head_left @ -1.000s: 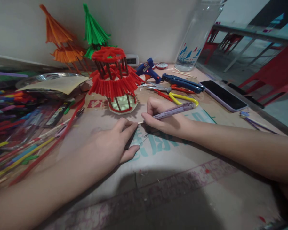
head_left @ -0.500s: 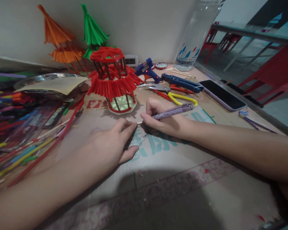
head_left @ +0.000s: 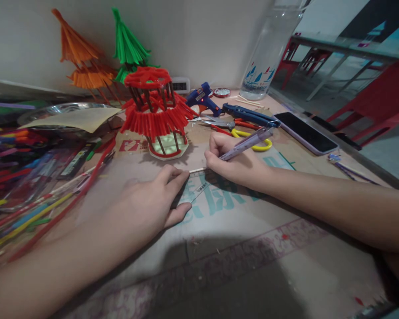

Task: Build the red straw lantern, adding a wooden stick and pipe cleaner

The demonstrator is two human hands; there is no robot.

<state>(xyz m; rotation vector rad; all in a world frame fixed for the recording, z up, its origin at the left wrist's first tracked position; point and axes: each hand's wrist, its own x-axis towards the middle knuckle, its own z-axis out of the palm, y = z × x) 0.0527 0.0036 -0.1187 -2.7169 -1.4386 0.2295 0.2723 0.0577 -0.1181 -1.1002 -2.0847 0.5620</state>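
While our left hand (head_left: 149, 201) lies flat with fingers spread on a clear plastic ruler (head_left: 194, 191), our right hand (head_left: 234, 161) grips a thin purple pen (head_left: 246, 144), tip down by a skinny wooden stick (head_left: 197, 170) on the brown cardboard (head_left: 252, 248). Toward the bench's far edge stands a fuzzy red pavilion (head_left: 156, 113).

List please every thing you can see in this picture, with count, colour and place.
pen: 1, pale purple, in right hand
thin stick: 1, pale, between the hands
clear ruler: 1, under left fingers
red pagoda model: 1, centre back
paper umbrellas: 2, orange and green, by wall
glue gun: 1, blue, behind model
scissors: yellow handles, by right hand
phone: 1, black, right
bottle: 1, clear, back
straws: many, mixed colours, left
left hand: flat on cardboard
right hand: gripping pen
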